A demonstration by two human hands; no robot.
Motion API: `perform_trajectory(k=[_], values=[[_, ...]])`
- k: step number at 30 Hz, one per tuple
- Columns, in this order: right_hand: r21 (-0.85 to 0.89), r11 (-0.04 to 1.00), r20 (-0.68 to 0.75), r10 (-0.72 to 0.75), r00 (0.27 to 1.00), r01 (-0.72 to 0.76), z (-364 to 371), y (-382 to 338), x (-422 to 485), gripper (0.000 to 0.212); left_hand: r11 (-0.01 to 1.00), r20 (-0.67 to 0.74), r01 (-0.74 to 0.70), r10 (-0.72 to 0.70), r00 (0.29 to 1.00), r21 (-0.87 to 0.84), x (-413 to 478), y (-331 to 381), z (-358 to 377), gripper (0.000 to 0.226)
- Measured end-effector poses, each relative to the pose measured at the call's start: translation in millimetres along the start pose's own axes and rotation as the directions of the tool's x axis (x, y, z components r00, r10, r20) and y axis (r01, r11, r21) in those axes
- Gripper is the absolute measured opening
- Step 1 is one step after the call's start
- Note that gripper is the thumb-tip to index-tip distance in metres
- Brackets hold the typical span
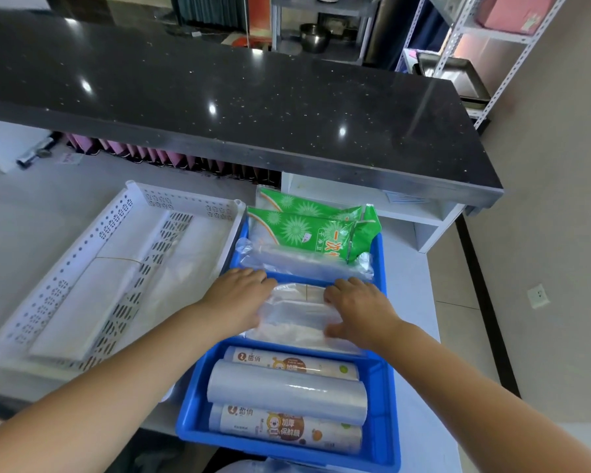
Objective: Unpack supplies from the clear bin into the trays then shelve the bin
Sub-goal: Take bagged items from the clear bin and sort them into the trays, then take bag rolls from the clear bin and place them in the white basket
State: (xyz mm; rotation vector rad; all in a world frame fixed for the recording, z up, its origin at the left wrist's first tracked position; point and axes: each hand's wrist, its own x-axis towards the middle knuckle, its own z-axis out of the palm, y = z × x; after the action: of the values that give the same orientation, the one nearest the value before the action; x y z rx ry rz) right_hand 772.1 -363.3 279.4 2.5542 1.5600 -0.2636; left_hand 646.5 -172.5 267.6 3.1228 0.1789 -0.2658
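Note:
A blue tray (388,397) with compartments lies in front of me on the white counter. Both hands are on a bundle of clear plastic bags (297,312) in its middle compartment. My left hand (241,298) lies over the bundle's left end, fingers spread forward. My right hand (357,307) holds the right end, thumb curled under its near edge. The near compartment holds three rolls of cling film (287,390). The far compartment holds green packs (307,227) and more clear bags (304,259). The clear bin is not in view.
A white perforated tray (65,264) with flat white bags lies to the left of the blue tray. A raised black countertop (219,97) runs across behind. Metal shelving (464,46) stands at the far right, floor to the right of the counter.

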Motion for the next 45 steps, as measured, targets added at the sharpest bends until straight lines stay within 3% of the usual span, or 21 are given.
perform_trajectory(k=[6,12,15,18,21,25,28,30,33,37,42,45], values=[[-0.045,0.999,0.000,0.019,1.000,-0.019,8,-6,0,0.046,0.998,0.004,0.066,-0.066,0.998,0.013,3,9,4,0.034],[-0.078,0.996,-0.065,0.036,0.997,-0.041,8,-1,-2,0.049,0.998,-0.079,0.067,-0.066,0.995,0.009,-3,9,3,0.045],[-0.083,0.996,-0.122,-0.024,0.992,0.014,5,0,-1,0.058,0.997,-0.176,0.073,-0.078,0.981,-0.035,-10,15,0,0.055],[-0.044,0.992,-0.131,-0.126,0.983,0.121,1,-6,0,0.049,0.991,-0.241,0.040,-0.070,0.968,-0.127,-16,20,-4,0.048],[-0.033,0.984,-0.092,-0.176,0.980,0.174,1,-12,4,0.040,0.969,-0.159,0.084,-0.124,0.980,-0.233,-23,19,-2,0.043],[0.022,0.984,-0.031,-0.176,0.984,0.176,0,-13,12,0.043,0.964,-0.022,0.127,-0.136,0.990,-0.233,-32,12,1,0.062],[0.009,0.988,-0.011,-0.154,0.988,0.154,-9,-20,13,0.047,0.963,-0.046,0.101,-0.116,0.992,-0.250,-46,8,-3,0.064],[-0.023,0.990,-0.077,-0.142,0.987,0.141,-20,-33,14,0.046,0.952,-0.125,0.125,-0.165,0.978,-0.279,-64,0,-8,0.057],[-0.094,0.978,-0.234,-0.203,0.951,0.186,-43,-70,17,0.034,0.932,-0.224,0.185,-0.261,0.939,-0.313,-105,-21,-13,0.045],[-0.215,0.926,-0.350,-0.369,0.861,0.310,-68,-157,24,0.018,0.901,-0.245,0.303,-0.384,0.890,-0.310,-185,-63,-15,0.040],[-0.279,0.872,-0.401,-0.487,0.776,0.403,-73,-304,26,0.031,0.833,-0.235,0.455,-0.533,0.813,-0.314,-311,-127,4,0.036],[-0.276,0.836,-0.356,-0.547,0.758,0.474,-59,-396,29,0.033,0.780,-0.195,0.539,-0.611,0.768,-0.319,-394,-164,30,0.035]])
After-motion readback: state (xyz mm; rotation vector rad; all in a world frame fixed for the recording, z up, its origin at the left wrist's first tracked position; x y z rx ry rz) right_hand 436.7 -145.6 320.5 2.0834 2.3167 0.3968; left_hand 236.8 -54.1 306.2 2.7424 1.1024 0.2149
